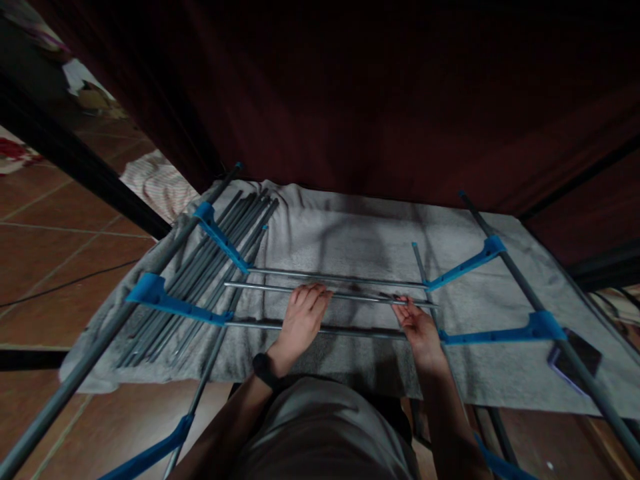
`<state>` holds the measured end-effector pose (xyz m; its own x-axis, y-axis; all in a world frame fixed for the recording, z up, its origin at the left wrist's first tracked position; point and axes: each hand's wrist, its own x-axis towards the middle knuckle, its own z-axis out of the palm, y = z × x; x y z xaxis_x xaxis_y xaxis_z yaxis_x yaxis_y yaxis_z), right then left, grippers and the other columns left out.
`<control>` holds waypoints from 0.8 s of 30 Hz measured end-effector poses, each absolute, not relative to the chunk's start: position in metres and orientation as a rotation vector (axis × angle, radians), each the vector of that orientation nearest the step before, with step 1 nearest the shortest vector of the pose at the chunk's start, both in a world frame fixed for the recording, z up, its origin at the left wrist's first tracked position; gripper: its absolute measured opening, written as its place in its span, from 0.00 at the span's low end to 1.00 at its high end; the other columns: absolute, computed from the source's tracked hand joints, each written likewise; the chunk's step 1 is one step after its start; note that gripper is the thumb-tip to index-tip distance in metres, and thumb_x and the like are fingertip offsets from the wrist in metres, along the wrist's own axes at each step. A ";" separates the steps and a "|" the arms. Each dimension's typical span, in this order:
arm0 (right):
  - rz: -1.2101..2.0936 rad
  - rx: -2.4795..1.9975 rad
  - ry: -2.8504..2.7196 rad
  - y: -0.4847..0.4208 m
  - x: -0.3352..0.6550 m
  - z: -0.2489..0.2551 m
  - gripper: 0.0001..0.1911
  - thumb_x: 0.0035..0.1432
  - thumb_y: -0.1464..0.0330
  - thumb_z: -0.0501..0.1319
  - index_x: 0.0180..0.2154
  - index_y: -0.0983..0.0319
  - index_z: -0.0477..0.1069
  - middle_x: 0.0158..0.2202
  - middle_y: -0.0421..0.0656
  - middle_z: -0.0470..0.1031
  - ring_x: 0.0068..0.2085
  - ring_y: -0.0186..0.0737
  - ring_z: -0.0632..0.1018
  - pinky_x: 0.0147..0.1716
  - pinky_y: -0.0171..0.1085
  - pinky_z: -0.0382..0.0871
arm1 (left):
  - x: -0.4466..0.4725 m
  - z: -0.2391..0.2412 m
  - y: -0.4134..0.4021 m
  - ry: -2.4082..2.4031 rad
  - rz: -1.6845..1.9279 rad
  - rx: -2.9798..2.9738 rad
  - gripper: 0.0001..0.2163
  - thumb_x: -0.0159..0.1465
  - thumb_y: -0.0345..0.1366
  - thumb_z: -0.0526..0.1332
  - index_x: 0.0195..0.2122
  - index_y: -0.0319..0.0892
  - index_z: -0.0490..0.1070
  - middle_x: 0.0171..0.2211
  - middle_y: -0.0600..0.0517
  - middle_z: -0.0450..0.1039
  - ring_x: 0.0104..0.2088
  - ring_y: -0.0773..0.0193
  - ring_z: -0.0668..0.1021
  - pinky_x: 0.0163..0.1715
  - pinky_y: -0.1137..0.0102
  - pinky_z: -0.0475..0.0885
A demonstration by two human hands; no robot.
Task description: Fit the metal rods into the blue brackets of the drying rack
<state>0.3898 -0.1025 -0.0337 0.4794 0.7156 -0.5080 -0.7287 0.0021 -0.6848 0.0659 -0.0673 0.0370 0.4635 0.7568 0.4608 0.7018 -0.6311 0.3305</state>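
A thin grey metal tube (270, 289) lies crosswise in front of me. My left hand (303, 312), with a dark band on its wrist, curls its fingers over the middle of this tube. Near the tube's right end, my right hand (417, 325) pinches it with palm turned up. A small dark item (391, 297) shows by the right fingertips, too small to name. The tube lies between two fixed crossbars, a far crossbar (335, 277) and a near crossbar (360, 332). Blue plastic brackets (175, 305) join the crossbars' ends to long side poles (183, 237).
Several loose grey tubes (200, 280) lie bundled on the left of a grey cloth-covered table (330, 233). A phone (577, 360) lies under the right side pole (520, 277). A dark red curtain (350, 120) hangs behind. Tiled floor (65, 240) shows at left.
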 end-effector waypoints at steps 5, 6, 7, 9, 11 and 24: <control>1.147 -1.078 0.043 -0.101 0.384 -0.031 0.09 0.57 0.78 0.68 0.35 0.58 0.78 0.33 0.40 0.85 0.38 0.37 0.86 0.45 0.37 0.85 | 0.067 0.039 -0.061 1.267 0.598 2.863 0.21 0.74 0.24 0.55 0.64 0.43 0.74 0.58 0.43 0.81 0.61 0.51 0.78 0.70 0.50 0.65; 1.150 -1.078 0.049 -0.101 0.383 -0.031 0.09 0.58 0.79 0.68 0.35 0.58 0.79 0.33 0.40 0.85 0.38 0.36 0.86 0.45 0.36 0.85 | 0.067 0.039 -0.060 1.269 0.528 2.865 0.21 0.74 0.24 0.55 0.64 0.43 0.74 0.56 0.44 0.81 0.59 0.52 0.79 0.69 0.51 0.66; 1.152 -1.077 0.054 -0.102 0.383 -0.031 0.09 0.58 0.79 0.68 0.35 0.58 0.79 0.33 0.40 0.85 0.38 0.36 0.86 0.45 0.36 0.85 | 0.066 0.038 -0.059 1.271 0.462 2.861 0.21 0.74 0.24 0.55 0.65 0.43 0.74 0.55 0.45 0.82 0.57 0.53 0.79 0.67 0.53 0.68; 1.154 -1.068 0.060 -0.102 0.382 -0.031 0.09 0.57 0.79 0.68 0.35 0.58 0.79 0.34 0.40 0.85 0.39 0.36 0.86 0.46 0.36 0.84 | 0.065 0.038 -0.057 1.282 0.358 2.854 0.22 0.73 0.24 0.55 0.65 0.44 0.73 0.54 0.46 0.82 0.54 0.53 0.80 0.62 0.56 0.71; 1.150 -1.061 0.060 -0.103 0.381 -0.030 0.09 0.57 0.78 0.69 0.36 0.57 0.79 0.34 0.39 0.85 0.39 0.36 0.86 0.47 0.36 0.84 | 0.064 0.036 -0.055 1.292 0.299 2.862 0.22 0.73 0.24 0.55 0.65 0.44 0.73 0.53 0.46 0.81 0.52 0.54 0.80 0.59 0.58 0.72; 1.157 -1.133 0.084 -0.097 0.382 -0.031 0.05 0.63 0.73 0.67 0.35 0.57 0.78 0.34 0.40 0.85 0.39 0.36 0.86 0.46 0.38 0.85 | 0.055 0.018 -0.042 1.241 0.270 2.888 0.22 0.74 0.25 0.53 0.65 0.43 0.73 0.52 0.45 0.80 0.51 0.54 0.78 0.55 0.59 0.71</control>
